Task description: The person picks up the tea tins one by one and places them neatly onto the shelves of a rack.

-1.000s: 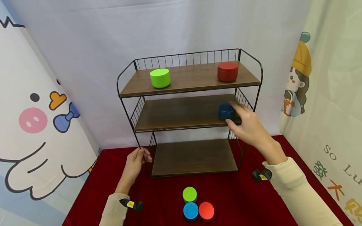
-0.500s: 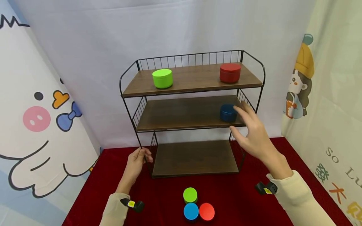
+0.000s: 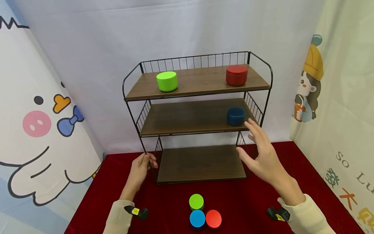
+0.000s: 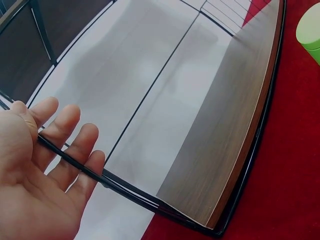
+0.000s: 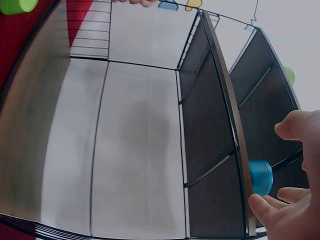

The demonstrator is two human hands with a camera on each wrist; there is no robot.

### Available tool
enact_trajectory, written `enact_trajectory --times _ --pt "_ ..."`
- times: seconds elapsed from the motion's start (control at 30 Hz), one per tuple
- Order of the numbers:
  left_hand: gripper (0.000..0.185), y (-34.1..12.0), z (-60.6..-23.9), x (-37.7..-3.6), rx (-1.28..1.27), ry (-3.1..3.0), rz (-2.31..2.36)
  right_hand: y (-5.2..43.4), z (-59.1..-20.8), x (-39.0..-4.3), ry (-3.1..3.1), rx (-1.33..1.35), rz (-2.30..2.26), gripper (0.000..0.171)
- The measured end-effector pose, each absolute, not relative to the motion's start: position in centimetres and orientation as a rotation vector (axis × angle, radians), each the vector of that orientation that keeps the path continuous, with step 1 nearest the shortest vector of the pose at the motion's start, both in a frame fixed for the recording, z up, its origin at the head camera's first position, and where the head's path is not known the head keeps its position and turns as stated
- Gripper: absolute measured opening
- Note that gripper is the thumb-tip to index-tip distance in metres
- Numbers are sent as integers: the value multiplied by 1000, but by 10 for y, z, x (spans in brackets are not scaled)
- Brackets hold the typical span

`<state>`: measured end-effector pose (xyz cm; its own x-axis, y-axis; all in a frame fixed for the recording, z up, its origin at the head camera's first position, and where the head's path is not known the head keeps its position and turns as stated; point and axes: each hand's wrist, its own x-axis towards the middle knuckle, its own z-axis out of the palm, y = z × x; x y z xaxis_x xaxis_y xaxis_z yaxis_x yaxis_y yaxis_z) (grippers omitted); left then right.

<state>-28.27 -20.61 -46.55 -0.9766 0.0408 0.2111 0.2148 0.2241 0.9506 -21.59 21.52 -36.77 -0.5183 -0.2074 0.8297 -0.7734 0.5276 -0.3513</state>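
A three-tier shelf rack (image 3: 191, 113) with a black wire frame and brown boards stands upright. The left hand (image 3: 142, 165) holds its front left post low down, thumb and fingers about the bar; the same hand (image 4: 55, 165) shows in the left wrist view. Near the right end of the middle board sits a round blue tin (image 3: 236, 116). Just right of and below that tin is the right hand (image 3: 264, 156), fingers and thumb spread, holding nothing. The right wrist view has the blue tin (image 5: 261, 177) beside the fingers, a gap between them unclear there.
On the top board are a green tin (image 3: 167, 81) at left and a red tin (image 3: 236, 75) at right. Smaller green (image 3: 196, 202), blue (image 3: 197, 218) and red tins (image 3: 213, 219) cluster on the dark red cloth (image 3: 242, 208) in front. Printed curtains (image 3: 336, 130) flank the rack.
The right hand has let go of the blue tin and drawn away, down and toward the person. The tin stays on the middle board. The left hand has stayed on the post.
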Motion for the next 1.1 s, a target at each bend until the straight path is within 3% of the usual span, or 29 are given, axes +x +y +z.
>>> enact_trajectory --times 0.2,0.37,0.47,1.1 --pt "42 -204 -466 -282 -256 -2340 -1853 216 -395 -200 -2048 804 1012 75" --pt "44 -204 -465 -279 -235 -2358 -1802 212 -418 -189 -2176 755 1057 93" --pt "44 -203 -464 -280 -237 -2358 -1792 209 -429 -185 -2215 747 1065 94" --pt "44 -204 -463 -282 -224 -2349 -1827 178 -497 -149 -2479 756 1188 91"
